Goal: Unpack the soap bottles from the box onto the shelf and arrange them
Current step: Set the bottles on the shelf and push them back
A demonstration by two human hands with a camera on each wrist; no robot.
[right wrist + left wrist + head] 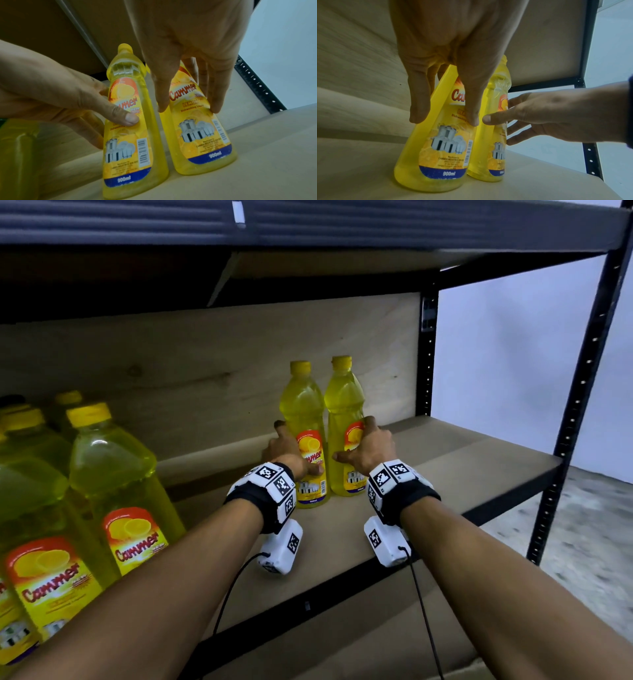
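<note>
Two yellow soap bottles stand upright and close together on the brown shelf board. My left hand holds the left bottle at label height. Its thumb presses the front label and its fingers lie round the left side. My right hand holds the right bottle the same way, thumb in the gap between the bottles, fingers on the far side. Both bases rest on the board. The wrist views show both labels facing outward.
Several more yellow soap bottles stand grouped at the left of the shelf. A plywood back panel closes the rear. The black upright post marks the right end, with bare board before it. Another shelf hangs overhead. Cardboard lies below the front edge.
</note>
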